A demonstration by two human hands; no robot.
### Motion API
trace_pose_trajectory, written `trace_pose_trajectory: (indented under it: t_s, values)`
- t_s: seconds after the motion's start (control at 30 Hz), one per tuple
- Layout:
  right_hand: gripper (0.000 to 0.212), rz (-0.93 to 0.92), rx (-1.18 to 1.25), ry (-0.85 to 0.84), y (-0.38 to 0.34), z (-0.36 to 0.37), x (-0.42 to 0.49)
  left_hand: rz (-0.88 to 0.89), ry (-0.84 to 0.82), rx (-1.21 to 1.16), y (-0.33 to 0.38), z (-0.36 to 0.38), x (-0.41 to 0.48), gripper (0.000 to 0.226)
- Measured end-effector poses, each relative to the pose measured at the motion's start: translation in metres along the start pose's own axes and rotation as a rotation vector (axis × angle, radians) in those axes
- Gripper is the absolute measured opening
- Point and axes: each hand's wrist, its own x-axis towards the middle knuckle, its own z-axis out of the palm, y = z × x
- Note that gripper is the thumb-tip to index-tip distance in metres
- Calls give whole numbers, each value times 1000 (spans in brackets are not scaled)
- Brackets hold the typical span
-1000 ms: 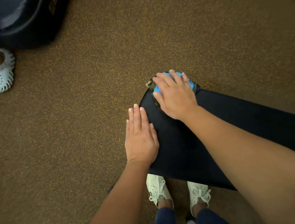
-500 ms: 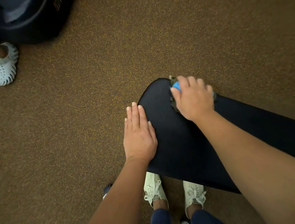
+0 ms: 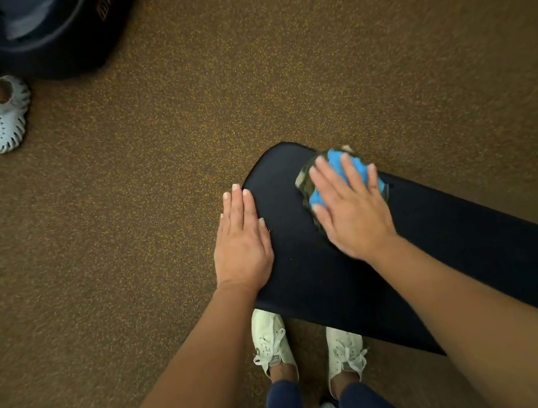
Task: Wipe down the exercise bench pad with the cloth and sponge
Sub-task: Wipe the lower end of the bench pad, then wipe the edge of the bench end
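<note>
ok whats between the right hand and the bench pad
In the head view, the blue sponge and the camouflage cloth showing around its edges lie between the flat right hand and the bench pad.

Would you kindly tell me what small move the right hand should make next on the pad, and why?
Probably sweep the right hand across the pad toward the left hand. It presses flat on the sponge and cloth at the pad's far edge, the left hand braces the near edge, and a bare strip lies between them.
</note>
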Motion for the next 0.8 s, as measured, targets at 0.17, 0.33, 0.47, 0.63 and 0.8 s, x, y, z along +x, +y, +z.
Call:
trace_pose_trajectory:
  t_s: [0.17, 0.33, 0.47, 0.63, 0.8]
  values:
    - [59, -17, 18, -30, -58, -4, 23, 20, 34, -72, -3, 1, 1, 58]
    - [59, -315, -72, -49, -18, 1, 2, 33, 41, -62, -2, 0, -1, 56]
    - [60, 23, 31, -22, -37, -6, 29, 2, 29, -19, 0, 2, -1, 57]
    - [60, -209, 214, -70, -56, -10, 13, 0, 30, -49, -1, 1, -2, 57]
    - [50, -137, 462, 147, -13, -12, 2, -63, 45, -160, 1, -2, 0, 56]
